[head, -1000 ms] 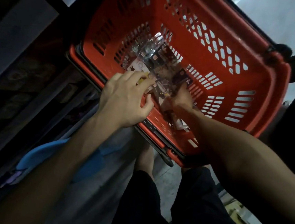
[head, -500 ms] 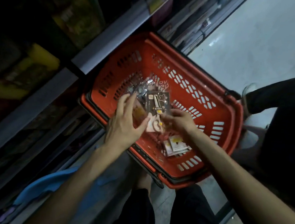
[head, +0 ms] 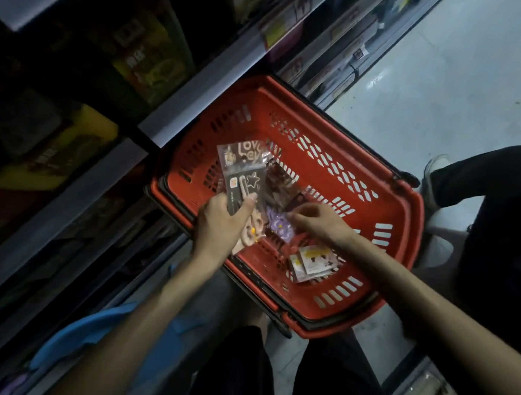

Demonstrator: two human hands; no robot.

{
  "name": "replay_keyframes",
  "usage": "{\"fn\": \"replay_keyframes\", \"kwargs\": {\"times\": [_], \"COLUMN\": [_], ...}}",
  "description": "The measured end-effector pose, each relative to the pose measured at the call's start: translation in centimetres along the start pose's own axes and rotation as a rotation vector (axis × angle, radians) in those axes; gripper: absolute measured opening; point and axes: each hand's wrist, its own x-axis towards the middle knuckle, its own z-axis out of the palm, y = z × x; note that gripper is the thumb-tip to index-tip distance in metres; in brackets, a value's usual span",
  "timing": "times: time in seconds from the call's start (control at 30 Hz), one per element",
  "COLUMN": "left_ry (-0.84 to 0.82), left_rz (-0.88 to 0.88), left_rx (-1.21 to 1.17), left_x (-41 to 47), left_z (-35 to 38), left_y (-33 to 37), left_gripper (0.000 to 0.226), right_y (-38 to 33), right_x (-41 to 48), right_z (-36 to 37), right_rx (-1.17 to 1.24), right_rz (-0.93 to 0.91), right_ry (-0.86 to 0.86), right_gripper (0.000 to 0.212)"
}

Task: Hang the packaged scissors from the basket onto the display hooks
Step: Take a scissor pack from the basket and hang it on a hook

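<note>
Ideally, packs are getting squared so hang-holes align. Over the basket [head: 412, 215], the left hand [head: 220, 226] is gripping a fan of packaged scissors [head: 241, 170], thumb lying across the front; the right hand [head: 315, 222] is pinching a purple pack [head: 279, 227] beside it. Spare packs [head: 312, 262] are lying on the basket floor.

One wide-angle head-worn camera looks steeply down, close over the forearms [head: 156, 316], onto the red basket [head: 415, 215] on the floor [head: 464, 91] beside dim shelving [head: 211, 85].
</note>
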Motion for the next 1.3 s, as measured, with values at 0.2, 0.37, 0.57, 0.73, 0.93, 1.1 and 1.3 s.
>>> {"fn": "replay_keyframes", "kwargs": {"times": [0.2,0.37,0.57,0.73,0.93,1.1,1.3], "left_ry": [0.132,0.189,0.196,0.202,0.202,0.179,0.156], "left_rz": [0.115,0.171,0.21,0.225,0.202,0.183,0.095], "left_rx": [0.145,0.168,0.147,0.148,0.17,0.15,-0.079], "left_x": [-0.4,-0.6,-0.6,-0.8,-0.6,-0.7,-0.1], "left_z": [1.3,1.6,1.4,1.6,1.6,1.6,1.0], "left_y": [-0.6,-1.0,-0.2,-0.2,-0.2,-0.2,0.1], "left_gripper": [0.045,0.036,0.031,0.032,0.025,0.03,0.052], "right_y": [4.9,6.9,7.2,7.7,6.2,3.5,-1.1], "right_x": [8.2,11.6,12.4,12.5,10.6,7.0,-1.5], "right_z": [1.4,3.7,4.5,4.7,3.6,1.3,-1.4], "right_rx": [-0.907,-1.38,-1.536,-1.622,-1.612,-1.003,0.217], "right_rz": [-0.082,-0.455,-0.5,-0.528,-0.524,-0.424,-0.411], "right_ry": [0.087,-0.03,-0.099,-0.081,-0.032,0.179,0.423], "right_gripper": [0.042,0.081,0.065,0.069,0.045,0.023,0.021]}}
